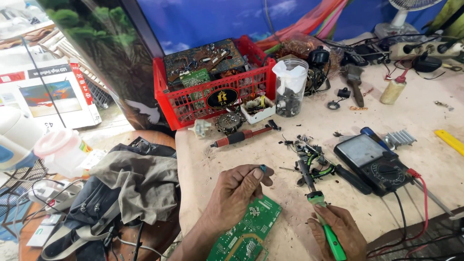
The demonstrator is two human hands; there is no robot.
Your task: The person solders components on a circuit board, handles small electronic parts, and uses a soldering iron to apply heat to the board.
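Two hands work at the near edge of a cluttered worktop [232, 145]. The left hand [237, 191] rests over a green circuit board [246, 232], which juts off the worktop's near edge; its fingers [258, 173] pinch a small dark-blue part [263, 168] between thumb and forefinger, held just above the board. The right hand [340, 231] is clenched round the green handle of a soldering iron [321, 212], whose dark tip points away from the person toward a tangle of wires and clips [311, 157] in the middle of the worktop.

Just right of that tangle lies a black multimeter [374, 162], with red and black leads trailing off the near edge. A screwdriver [244, 135] with a red and black handle lies beyond the left hand. Farther back stands a red basket [212, 92] holding old circuit boards, and beside it a clear jar [290, 87] with a white bag tucked in its mouth. A grey cloth [140, 181] is heaped on a bag left of the worktop.
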